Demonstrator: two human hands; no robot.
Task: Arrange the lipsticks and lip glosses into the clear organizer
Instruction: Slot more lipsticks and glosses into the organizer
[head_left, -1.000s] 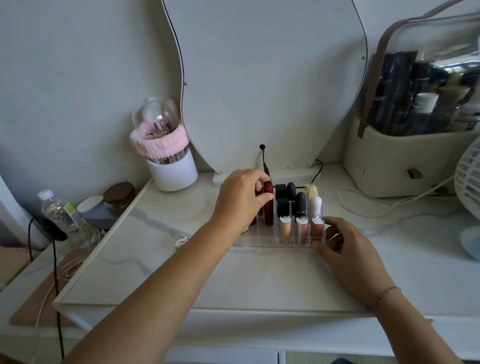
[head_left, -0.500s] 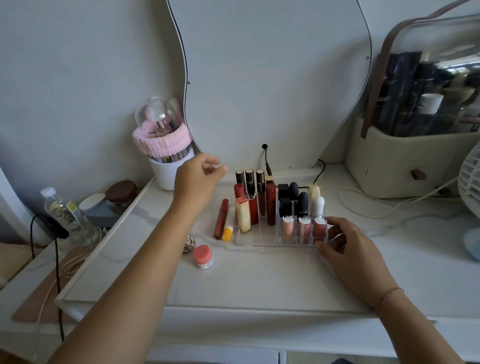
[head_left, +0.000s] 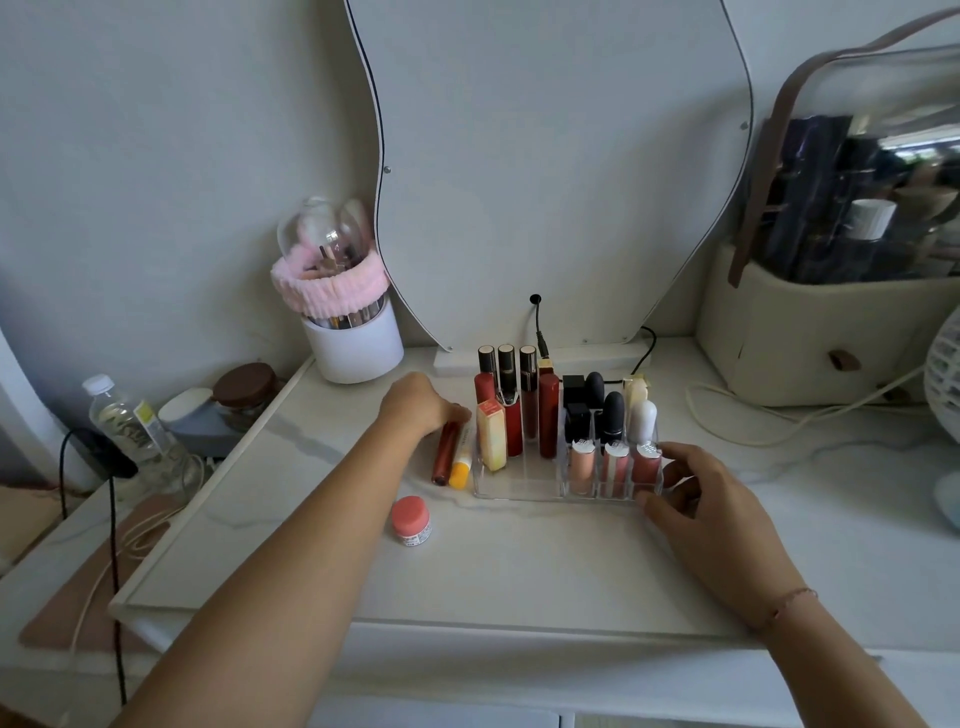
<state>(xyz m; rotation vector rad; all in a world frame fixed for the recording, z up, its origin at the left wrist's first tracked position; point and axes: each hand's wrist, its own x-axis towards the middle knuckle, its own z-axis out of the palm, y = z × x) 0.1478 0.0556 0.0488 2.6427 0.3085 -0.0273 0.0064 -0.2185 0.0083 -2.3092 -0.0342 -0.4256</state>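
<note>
pink-lidded jar: stood by itself on the table, nearest the front edge of the loose items.
left hand: curled down over the far end of the dark red gloss tube; whether the fingers had closed on it could not be told.
dark red gloss tube: lay flat just left of the clear organizer, touching a yellow-capped stick.
clear organizer: held upright glosses at its left and lipsticks in its right cells (the front of the left bay showed bare).
right hand: thumb and fingers curled round the front right corner, steadying it.
step: probably taking up the next loose tube.
next move: called for a firm pinch, a lift, then tipping the tube upright into the left bay without knocking its neighbours.
</note>
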